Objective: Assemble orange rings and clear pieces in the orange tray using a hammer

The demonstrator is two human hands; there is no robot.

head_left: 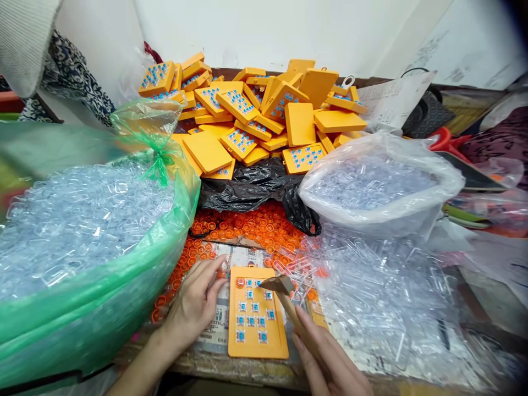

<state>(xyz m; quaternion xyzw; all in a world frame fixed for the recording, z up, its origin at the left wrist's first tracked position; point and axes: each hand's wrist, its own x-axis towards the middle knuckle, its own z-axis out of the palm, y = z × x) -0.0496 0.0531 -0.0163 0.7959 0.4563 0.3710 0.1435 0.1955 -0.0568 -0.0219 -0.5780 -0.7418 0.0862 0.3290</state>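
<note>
A yellow panel (277,342) with several blue-centred switches lies flat in front of me. One orange cap (240,282) sits on its upper left switch. My left hand (197,297) is beside the panel's left edge, with thumb and forefinger closed about a small orange cap (223,273), partly hidden by the fingers. In my right hand (330,352) is a hammer (293,313), gripped by its wooden handle. The dark hammer head hangs over the panel's upper right; whether it touches a switch I cannot tell.
Loose orange caps (243,228) lie behind the panel. A green bag (181,231) of clear pieces stands left, a white bag (371,217) right. Clear plastic parts (383,297) cover the right side. Yellow panels (300,124) are piled at the back on black plastic (247,187).
</note>
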